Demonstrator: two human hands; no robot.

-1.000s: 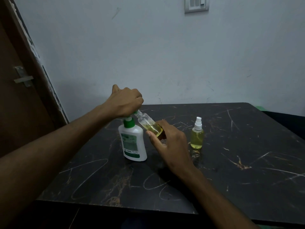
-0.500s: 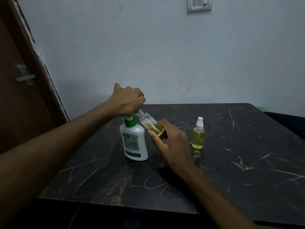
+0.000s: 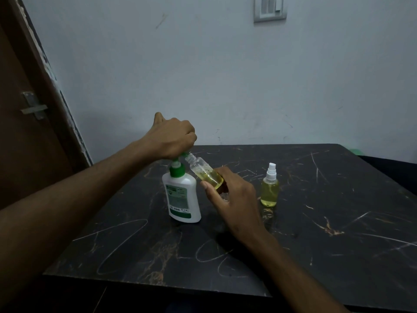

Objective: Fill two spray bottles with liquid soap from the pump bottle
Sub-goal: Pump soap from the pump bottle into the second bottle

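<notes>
From the head camera, the left hand [image 3: 173, 137] is fisted over the green pump head of the white pump bottle [image 3: 182, 196], hiding the nozzle. Just right of that fist, the right hand [image 3: 232, 199] pinches an uncapped spray bottle [image 3: 206, 172], tilted with its open neck up against the pump and yellow soap pooled at its low end. Further right of the right hand, apart from it, a capped bottle [image 3: 269, 187] of yellow soap stands upright on the dark scratched table [image 3: 338, 222]. Behind are a pale wall [image 3: 203, 75] and a brown door [image 3: 27, 123].

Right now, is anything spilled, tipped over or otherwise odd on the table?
No spill shows. The open bottle is tilted on purpose, held by the right hand at the pump bottle; the capped bottle stands upright.
</notes>
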